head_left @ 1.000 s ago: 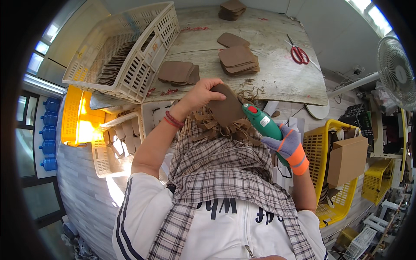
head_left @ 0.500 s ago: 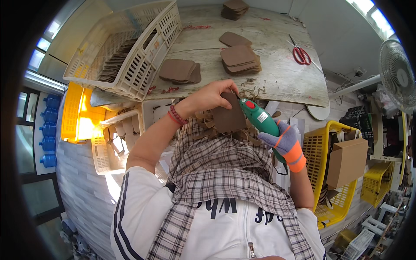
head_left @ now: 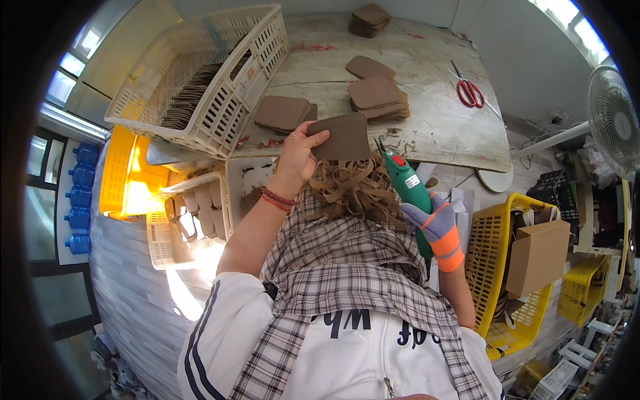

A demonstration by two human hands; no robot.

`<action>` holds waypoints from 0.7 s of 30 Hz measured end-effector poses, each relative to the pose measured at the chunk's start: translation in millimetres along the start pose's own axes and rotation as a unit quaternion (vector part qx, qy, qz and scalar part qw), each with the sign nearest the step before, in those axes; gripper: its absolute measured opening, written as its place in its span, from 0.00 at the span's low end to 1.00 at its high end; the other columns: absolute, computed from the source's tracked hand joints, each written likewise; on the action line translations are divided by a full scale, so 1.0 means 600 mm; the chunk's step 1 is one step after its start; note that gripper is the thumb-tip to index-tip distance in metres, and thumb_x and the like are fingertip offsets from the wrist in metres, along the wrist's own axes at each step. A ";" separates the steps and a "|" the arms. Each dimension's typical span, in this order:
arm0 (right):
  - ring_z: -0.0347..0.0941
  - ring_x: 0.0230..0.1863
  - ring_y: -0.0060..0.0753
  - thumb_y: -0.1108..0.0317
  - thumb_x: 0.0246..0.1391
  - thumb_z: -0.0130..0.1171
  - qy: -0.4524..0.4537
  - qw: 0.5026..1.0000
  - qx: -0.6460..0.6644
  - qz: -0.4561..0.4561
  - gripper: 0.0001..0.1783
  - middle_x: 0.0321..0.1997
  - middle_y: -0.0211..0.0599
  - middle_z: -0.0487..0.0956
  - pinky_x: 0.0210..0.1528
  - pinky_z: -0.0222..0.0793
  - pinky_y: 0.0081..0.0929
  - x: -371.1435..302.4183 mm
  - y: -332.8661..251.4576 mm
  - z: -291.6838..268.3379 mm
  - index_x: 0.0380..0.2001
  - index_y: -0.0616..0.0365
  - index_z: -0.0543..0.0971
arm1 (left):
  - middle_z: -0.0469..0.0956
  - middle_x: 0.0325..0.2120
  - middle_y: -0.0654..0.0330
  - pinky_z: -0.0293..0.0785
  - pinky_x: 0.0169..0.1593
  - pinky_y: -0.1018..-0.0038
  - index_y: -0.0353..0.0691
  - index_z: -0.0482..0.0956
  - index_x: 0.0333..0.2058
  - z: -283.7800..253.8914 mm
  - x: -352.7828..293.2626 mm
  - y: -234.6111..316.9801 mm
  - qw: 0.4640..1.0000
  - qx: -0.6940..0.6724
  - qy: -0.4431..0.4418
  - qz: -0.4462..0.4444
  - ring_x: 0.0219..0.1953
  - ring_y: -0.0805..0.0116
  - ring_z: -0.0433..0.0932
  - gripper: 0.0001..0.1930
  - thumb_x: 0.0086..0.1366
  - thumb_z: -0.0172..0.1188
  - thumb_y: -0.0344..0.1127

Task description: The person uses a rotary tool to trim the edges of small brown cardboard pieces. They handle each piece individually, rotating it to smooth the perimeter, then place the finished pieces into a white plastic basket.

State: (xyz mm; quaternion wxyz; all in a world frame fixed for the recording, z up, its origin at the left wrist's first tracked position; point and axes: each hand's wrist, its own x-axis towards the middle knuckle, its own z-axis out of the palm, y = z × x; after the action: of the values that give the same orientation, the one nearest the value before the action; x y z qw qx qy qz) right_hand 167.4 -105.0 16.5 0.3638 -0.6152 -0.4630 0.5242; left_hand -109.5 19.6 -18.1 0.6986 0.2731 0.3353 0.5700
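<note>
My bare left hand [head_left: 299, 152] pinches one end of a flat brown panel with rounded corners [head_left: 341, 137], thumb on top, just before the table's near edge. A work glove in grey and orange covers my right hand [head_left: 435, 228], which is wrapped round green electric scissors [head_left: 408, 181] with a red button. Their dark blades point away from me, a little right of the panel and apart from it. Beneath the panel, a tangle of thin brown trimmed strips [head_left: 350, 189] lies on my checked apron [head_left: 347, 257].
On the worn table [head_left: 427, 63] are several piles of brown panels [head_left: 377, 93] and red-handled scissors [head_left: 471, 94]. A white crate [head_left: 230, 100] holding panels stands at the left. A yellow basket [head_left: 490, 257] with a cardboard box [head_left: 537, 257] is at my right, a fan [head_left: 610, 110] beyond.
My left hand has moved left and turned the panel sideways, away from the blades. The electric scissors have shifted slightly right and down. More of the strips on my lap shows.
</note>
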 end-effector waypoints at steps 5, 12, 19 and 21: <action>0.68 0.21 0.14 0.62 0.44 0.70 0.008 0.999 -0.003 -0.032 0.23 0.22 0.28 0.76 0.22 0.65 0.16 -0.004 -0.019 0.018 0.39 0.65 0.75 | 0.79 0.34 0.58 0.79 0.41 0.71 0.36 0.73 0.36 0.011 -0.011 -0.016 0.999 -0.034 0.009 0.012 0.36 0.68 0.78 0.08 0.57 0.60 0.22; 0.68 0.21 0.13 0.62 0.44 0.70 0.019 0.999 -0.009 -0.028 0.21 0.22 0.27 0.75 0.23 0.64 0.15 0.003 -0.023 0.024 0.36 0.64 0.75 | 0.78 0.35 0.58 0.79 0.42 0.70 0.36 0.72 0.39 0.024 -0.033 -0.056 0.999 -0.022 0.025 0.011 0.37 0.67 0.78 0.10 0.58 0.60 0.22; 0.69 0.21 0.15 0.61 0.44 0.70 0.031 0.998 0.040 -0.038 0.21 0.23 0.28 0.76 0.24 0.66 0.16 0.024 -0.022 0.026 0.36 0.64 0.75 | 0.78 0.37 0.58 0.78 0.44 0.69 0.36 0.72 0.40 0.030 -0.047 -0.066 0.999 -0.032 0.008 -0.019 0.38 0.67 0.78 0.10 0.59 0.58 0.22; 0.69 0.21 0.15 0.61 0.44 0.70 0.037 0.998 -0.004 -0.043 0.21 0.23 0.29 0.77 0.25 0.67 0.16 0.020 -0.017 0.018 0.36 0.64 0.75 | 0.78 0.37 0.57 0.77 0.45 0.68 0.37 0.72 0.41 0.029 -0.047 -0.055 0.999 -0.039 0.029 0.006 0.39 0.66 0.78 0.11 0.59 0.59 0.22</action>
State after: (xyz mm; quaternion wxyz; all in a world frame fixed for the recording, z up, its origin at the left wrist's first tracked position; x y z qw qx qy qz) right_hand 155.3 -90.7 20.5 0.4000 -0.6154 -0.4774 0.4832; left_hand -79.3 -14.5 -28.2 0.6950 0.2316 0.3313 0.5946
